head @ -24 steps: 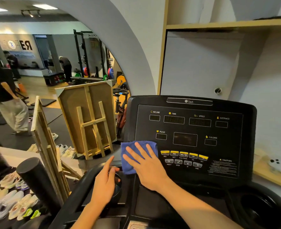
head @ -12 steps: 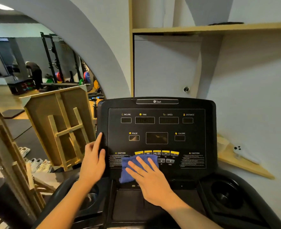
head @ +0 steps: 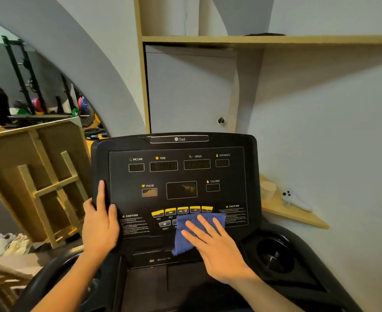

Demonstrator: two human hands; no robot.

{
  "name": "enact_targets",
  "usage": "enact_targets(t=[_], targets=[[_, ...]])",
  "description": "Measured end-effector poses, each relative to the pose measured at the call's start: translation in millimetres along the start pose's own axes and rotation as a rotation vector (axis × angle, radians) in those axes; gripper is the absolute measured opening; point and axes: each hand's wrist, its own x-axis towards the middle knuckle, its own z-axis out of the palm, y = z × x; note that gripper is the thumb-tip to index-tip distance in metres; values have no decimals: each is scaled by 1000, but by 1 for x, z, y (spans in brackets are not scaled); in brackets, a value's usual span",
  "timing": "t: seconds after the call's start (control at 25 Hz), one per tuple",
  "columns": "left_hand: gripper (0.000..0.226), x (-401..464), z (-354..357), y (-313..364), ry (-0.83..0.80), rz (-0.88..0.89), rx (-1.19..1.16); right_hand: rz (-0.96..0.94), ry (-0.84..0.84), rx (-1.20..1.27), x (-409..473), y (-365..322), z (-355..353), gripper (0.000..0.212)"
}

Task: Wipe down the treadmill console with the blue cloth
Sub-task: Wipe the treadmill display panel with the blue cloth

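Observation:
The black treadmill console (head: 122, 176) fills the middle of the view, with dark displays above a row of yellow buttons. A blue cloth (head: 182, 240) lies on the console's lower part, just under the right end of that button row. My right hand (head: 219, 248) presses flat on the cloth with its fingers spread and straight. My left hand (head: 100, 224) grips the console's left edge, index finger pointing up along the bezel and thumb on the front face. Some of the lower grey buttons are hidden under the cloth.
A round cup holder (head: 275, 255) sits low at the right of the console. On the wooden ledge (head: 298, 216) by the right wall are a white phone (head: 295, 199) and a cup (head: 267, 190). A wooden frame (head: 39, 176) leans at the left, shoes (head: 5, 242) below it.
My right hand has slid the cloth rightwards, from the console's left side to under the button row's right end. My left hand went from the left cup holder up to the console's left edge.

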Motion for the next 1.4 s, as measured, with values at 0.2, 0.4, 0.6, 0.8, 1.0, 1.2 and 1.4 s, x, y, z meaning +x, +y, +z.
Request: enact_targets(t=[0.2,0.4,0.6,0.8,1.0,1.2,1.4], targets=[[64,-3,2,-2,30,33,35,40,8,-5,-18,28,-1,63],[64,-4,0,-3,26,63,62,103,-7,-11,-36,58,3,64],[64,-5,0,-3,40,47,78,272,53,77,-59,76,3,57],[64,-4,3,-4,58,52,98,351,91,44,-52,81,17,56],[60,-3,6,-10,74,64,115,397,180,26,-32,87,23,60],[65,-1,9,-12,82,53,95,461,281,84,-7,94,3,58],[59,-1,9,-13,84,64,83,483,363,98,32,110,-30,60]])
